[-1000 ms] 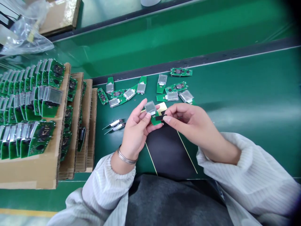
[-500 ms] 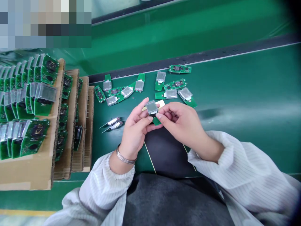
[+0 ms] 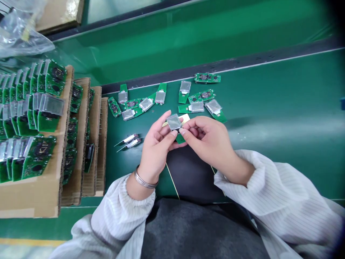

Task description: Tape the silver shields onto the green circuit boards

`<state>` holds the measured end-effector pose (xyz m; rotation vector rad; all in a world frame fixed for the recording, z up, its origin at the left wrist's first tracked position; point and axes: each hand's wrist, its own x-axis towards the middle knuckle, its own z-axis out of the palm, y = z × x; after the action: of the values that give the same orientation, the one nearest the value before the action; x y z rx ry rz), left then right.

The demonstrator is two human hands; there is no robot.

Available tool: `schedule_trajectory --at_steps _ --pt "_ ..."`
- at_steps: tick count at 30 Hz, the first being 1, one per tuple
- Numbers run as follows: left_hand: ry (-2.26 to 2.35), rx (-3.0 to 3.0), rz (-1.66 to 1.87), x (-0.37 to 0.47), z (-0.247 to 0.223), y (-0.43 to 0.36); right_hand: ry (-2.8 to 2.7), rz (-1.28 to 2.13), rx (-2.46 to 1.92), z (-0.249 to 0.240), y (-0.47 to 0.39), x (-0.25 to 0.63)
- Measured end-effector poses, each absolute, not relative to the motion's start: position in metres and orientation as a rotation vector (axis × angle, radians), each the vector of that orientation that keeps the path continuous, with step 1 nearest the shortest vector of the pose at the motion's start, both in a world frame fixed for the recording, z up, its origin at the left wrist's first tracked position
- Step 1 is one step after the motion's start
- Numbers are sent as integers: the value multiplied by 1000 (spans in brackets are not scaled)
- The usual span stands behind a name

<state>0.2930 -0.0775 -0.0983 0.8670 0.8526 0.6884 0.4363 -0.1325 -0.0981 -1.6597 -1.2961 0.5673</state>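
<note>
Between both hands is a small green circuit board with a grey display (image 3: 174, 122), raised above a black mat (image 3: 192, 176). My left hand (image 3: 157, 147) is closed round the board from the left, its thumb pressed near the display's lower edge. My right hand (image 3: 206, 135) pinches the same board from the right, thumb and forefinger at the display's lower end. Its other fingers curl under and are partly hidden. Behind the board shows a pale yellow-white strip (image 3: 185, 118), and I cannot tell whether it is held or lies on the table.
Several loose circuit boards (image 3: 198, 107) with displays lie beyond my hands on the green table (image 3: 283, 118). Two thin parts with pins (image 3: 132, 141) lie left of my left hand. Cardboard racks (image 3: 40, 198) full of boards stand at the left. A plastic bag (image 3: 24, 36) is at the upper left.
My left thumb has shifted slightly right and upward along the board, closer to the right thumb. Both hands still hold the board in nearly the same place.
</note>
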Motion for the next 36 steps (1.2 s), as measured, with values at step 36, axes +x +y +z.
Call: schedule_trajectory --at_steps 36 --pt "838 936 721 295 -97 -82 -1313 520 -1680 -96 -134 435"
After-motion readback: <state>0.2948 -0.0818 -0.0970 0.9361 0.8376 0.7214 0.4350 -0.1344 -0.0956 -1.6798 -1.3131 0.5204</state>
